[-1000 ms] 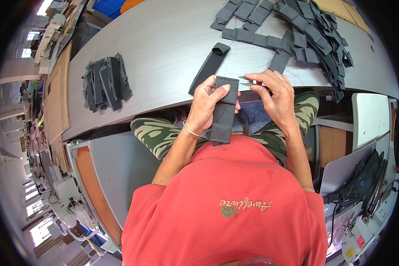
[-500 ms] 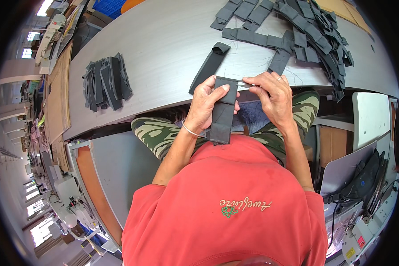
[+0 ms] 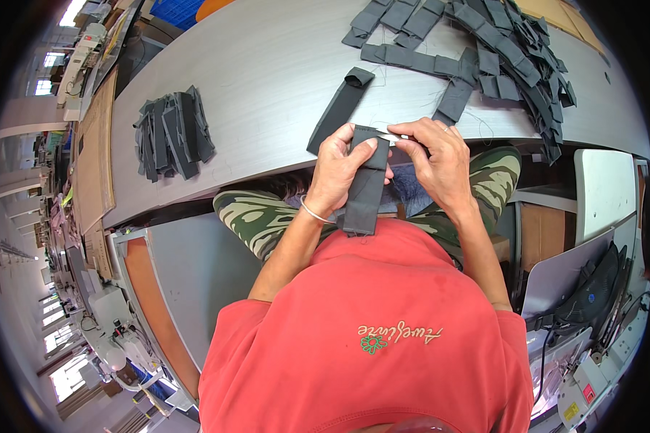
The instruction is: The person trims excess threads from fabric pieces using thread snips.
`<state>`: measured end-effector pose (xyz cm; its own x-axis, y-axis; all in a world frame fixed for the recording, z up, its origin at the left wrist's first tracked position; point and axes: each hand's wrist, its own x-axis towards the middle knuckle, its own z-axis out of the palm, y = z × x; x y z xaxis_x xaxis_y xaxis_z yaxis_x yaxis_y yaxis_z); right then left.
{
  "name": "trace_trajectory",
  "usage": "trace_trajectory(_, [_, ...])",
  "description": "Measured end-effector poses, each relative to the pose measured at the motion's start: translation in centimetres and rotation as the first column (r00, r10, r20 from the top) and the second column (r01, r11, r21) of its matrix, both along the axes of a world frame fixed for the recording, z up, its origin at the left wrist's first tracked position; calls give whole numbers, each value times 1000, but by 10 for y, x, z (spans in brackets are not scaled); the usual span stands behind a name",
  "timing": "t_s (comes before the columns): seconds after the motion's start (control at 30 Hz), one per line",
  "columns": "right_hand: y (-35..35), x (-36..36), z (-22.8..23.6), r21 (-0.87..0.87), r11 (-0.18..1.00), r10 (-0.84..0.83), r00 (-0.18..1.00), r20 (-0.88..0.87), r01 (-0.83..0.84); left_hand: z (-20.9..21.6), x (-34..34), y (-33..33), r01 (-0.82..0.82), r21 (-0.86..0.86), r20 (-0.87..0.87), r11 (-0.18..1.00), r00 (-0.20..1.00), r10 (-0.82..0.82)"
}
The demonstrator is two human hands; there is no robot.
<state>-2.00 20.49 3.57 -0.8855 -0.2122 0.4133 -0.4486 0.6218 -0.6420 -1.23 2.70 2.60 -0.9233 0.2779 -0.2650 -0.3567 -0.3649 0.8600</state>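
My left hand (image 3: 337, 169) grips a dark grey fabric strip (image 3: 363, 198), its thumb lying across the upper part. The strip hangs down toward the red shirt, its lower end at the hem. In my right hand (image 3: 440, 159), thumb and forefinger pinch a small pointed silver tool (image 3: 391, 137); its exact kind is partly hidden by the fingers. The tip meets the strip's upper right edge, close to my left thumb. Just beyond my left hand, another dark strip (image 3: 337, 112) with a curled far end lies on the table.
On the pale table (image 3: 267, 94), a bundle of dark strips (image 3: 172, 135) sits at the left. A large heap of joined dark fabric pieces (image 3: 509, 54) covers the far right, hanging over the front edge. Loose threads lie near it. A black bag (image 3: 588, 289) is at the lower right.
My right hand has shifted slightly left, bringing the silver tool farther over the strip's upper edge. The held strip has tilted a little.
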Motion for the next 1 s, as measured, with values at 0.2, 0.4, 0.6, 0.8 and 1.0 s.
trace_trajectory(0.2, [-6,-3,-5,23,1000,-8,999,-36,9,-4,0,3,1,-15,-23,1000,1000,-2])
trace_trajectory(0.4, [-8,-5,-7,57,998,10,992,-123,-3,-4,1,2,19,19,-14,1000,1000,-19])
trace_trajectory(0.6, [-4,-9,-14,-55,998,2,996,-86,-7,-3,0,-1,8,11,17,1000,1000,-8])
trace_trajectory(0.8, [2,-22,-14,-536,844,303,807,507,20,-2,2,1,44,-12,-31,999,999,-45])
trace_trajectory(1.0, [8,-37,-27,-613,790,361,783,507,33,-5,3,3,71,-25,-43,997,996,-72])
